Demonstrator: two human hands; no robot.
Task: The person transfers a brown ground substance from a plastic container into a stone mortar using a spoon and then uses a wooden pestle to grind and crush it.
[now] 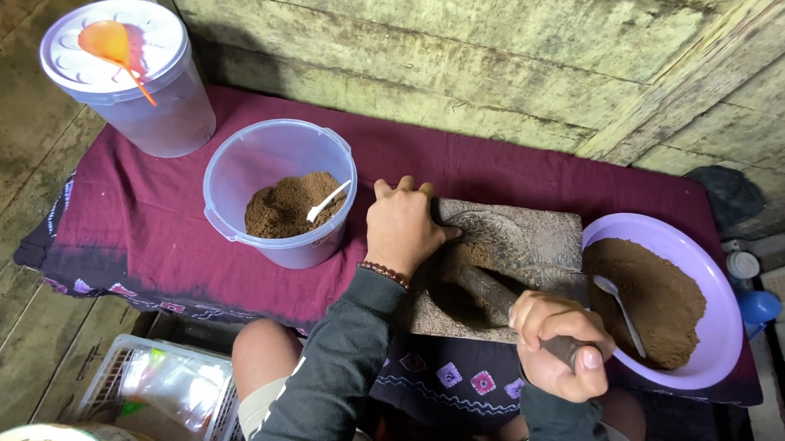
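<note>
Near the maroon cloth's [149, 229] left end we see a lidded tub [128, 72], then a pail of brown powder [280, 195]. Our left hand [403, 229] presses together-held fingers on the grinding stone's [504, 259] left edge; our right hand [558, 344] fists the dark pestle [494, 294]. A lilac bowl [710, 345] sits at the right end.

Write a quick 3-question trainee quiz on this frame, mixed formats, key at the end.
1. True or false: the right hand grips the dark handle of the pestle over the stone slab.
2. Multiple choice: where does the left hand rest? A) on the lidded container B) on the left end of the stone slab C) in the purple bowl
3. Fill in: the white spoon lies in the brown powder inside the clear ____.

Key:
1. True
2. B
3. bucket. The lidded container behind it carries an orange scoop; the purple bowl holds its own spoon.
</note>
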